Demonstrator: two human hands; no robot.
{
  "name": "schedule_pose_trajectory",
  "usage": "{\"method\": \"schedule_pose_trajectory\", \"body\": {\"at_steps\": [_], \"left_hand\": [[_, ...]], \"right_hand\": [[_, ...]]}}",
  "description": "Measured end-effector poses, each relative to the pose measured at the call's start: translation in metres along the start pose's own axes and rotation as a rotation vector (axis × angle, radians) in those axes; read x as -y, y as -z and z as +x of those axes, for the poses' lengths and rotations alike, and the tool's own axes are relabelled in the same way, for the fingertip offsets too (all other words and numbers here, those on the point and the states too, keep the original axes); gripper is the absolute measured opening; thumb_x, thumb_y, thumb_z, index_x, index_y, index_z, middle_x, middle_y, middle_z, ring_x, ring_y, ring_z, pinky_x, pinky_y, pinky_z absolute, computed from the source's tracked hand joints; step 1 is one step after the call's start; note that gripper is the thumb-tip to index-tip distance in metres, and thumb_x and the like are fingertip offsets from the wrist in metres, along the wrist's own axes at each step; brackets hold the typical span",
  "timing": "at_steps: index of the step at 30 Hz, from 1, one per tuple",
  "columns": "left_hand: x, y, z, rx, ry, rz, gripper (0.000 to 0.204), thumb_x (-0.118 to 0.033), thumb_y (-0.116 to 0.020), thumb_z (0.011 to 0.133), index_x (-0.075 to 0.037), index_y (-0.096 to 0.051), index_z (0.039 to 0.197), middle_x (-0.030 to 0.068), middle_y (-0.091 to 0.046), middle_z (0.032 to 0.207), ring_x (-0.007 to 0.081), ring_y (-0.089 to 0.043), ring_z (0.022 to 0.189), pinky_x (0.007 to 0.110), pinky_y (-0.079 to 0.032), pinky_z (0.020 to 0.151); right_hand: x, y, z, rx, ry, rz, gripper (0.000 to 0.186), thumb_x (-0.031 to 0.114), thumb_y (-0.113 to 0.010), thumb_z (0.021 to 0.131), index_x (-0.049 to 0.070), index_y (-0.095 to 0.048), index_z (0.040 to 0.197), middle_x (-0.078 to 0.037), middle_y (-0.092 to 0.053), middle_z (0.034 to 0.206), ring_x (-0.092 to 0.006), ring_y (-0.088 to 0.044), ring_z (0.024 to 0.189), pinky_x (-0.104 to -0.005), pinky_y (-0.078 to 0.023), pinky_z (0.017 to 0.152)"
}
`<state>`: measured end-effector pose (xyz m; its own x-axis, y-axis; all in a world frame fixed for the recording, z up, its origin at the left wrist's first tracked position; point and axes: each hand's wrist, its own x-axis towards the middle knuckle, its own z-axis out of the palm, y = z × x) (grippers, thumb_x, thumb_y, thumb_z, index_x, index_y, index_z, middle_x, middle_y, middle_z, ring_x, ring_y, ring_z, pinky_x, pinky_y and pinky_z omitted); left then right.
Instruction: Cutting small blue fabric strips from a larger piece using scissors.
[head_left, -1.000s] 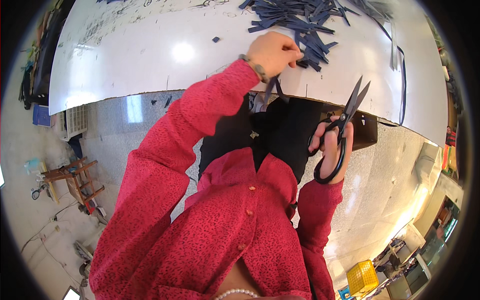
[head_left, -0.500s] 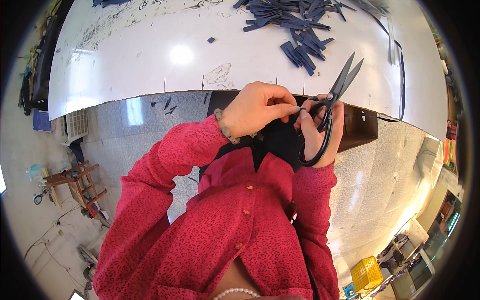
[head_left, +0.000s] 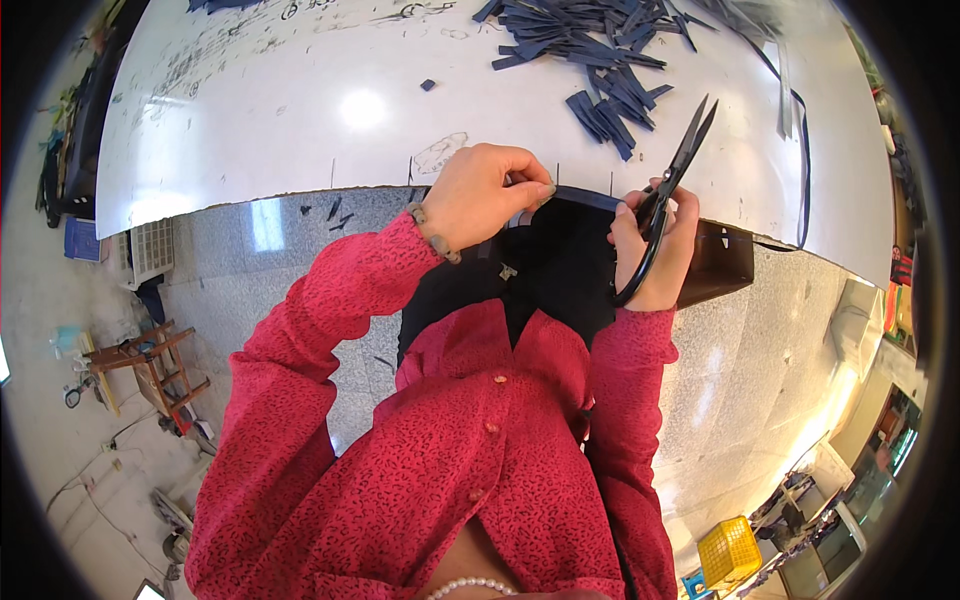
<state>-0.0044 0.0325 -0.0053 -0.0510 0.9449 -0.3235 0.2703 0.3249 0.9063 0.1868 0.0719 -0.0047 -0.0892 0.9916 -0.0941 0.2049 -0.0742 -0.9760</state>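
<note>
A dark blue fabric strip (head_left: 587,197) is held stretched between my two hands along the near edge of the table. My left hand (head_left: 490,192) pinches its left end between thumb and finger, close to a short black line drawn on the tabletop. At the strip's right end, my right hand (head_left: 655,250) grips it with thumb and fingertips. That same hand also carries black-handled scissors (head_left: 684,155), their blades pointing up and away over the table, nearly together. Beyond them lies a loose pile of cut dark blue strips (head_left: 600,100) on the table.
The white table (head_left: 260,120) has several short black lines along its near edge. A small dark scrap (head_left: 428,85) lies on it. A long dark band (head_left: 804,160) hangs over its right side. A brown box (head_left: 722,255) sits below the edge; a wooden stool (head_left: 150,370) stands left.
My hands were close together; the left has moved left and the right slightly right, drawing the strip out between them. The scissor blades have come closer together.
</note>
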Motion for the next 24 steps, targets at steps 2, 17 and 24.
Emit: {"method": "schedule_pose_trajectory", "body": {"at_steps": [2,17,24], "left_hand": [[0.003,-0.002,0.004,-0.003,-0.013,0.002,0.012,-0.009,-0.064,0.086,0.002,-0.067,0.09,0.0014,-0.064,0.072,0.0057,-0.059,0.065,0.02,-0.045,0.059],[0.002,0.004,0.016,0.033,-0.054,0.146,0.014,-0.011,-0.063,0.083,0.001,-0.068,0.087,0.0063,-0.067,0.07,0.0116,-0.063,0.063,0.025,-0.049,0.061],[-0.004,0.007,0.021,0.063,0.019,0.207,0.014,-0.01,-0.064,0.084,0.002,-0.068,0.09,0.0051,-0.066,0.071,0.0087,-0.061,0.064,0.022,-0.048,0.062]], "right_hand": [[-0.002,0.002,0.0,-0.056,-0.055,-0.045,0.04,-0.004,-0.062,0.079,-0.001,-0.04,0.113,-0.005,-0.06,0.082,-0.0095,-0.057,0.075,-0.021,-0.045,0.072],[-0.037,0.003,-0.06,0.22,-0.279,-0.129,0.029,0.021,-0.064,0.09,0.002,-0.047,0.105,-0.005,-0.055,0.069,-0.008,-0.051,0.048,-0.022,-0.042,0.044],[-0.031,0.005,-0.061,0.239,-0.329,-0.116,0.032,0.026,-0.062,0.091,0.002,-0.047,0.106,-0.005,-0.055,0.07,-0.0088,-0.052,0.05,-0.0226,-0.043,0.045]]}}
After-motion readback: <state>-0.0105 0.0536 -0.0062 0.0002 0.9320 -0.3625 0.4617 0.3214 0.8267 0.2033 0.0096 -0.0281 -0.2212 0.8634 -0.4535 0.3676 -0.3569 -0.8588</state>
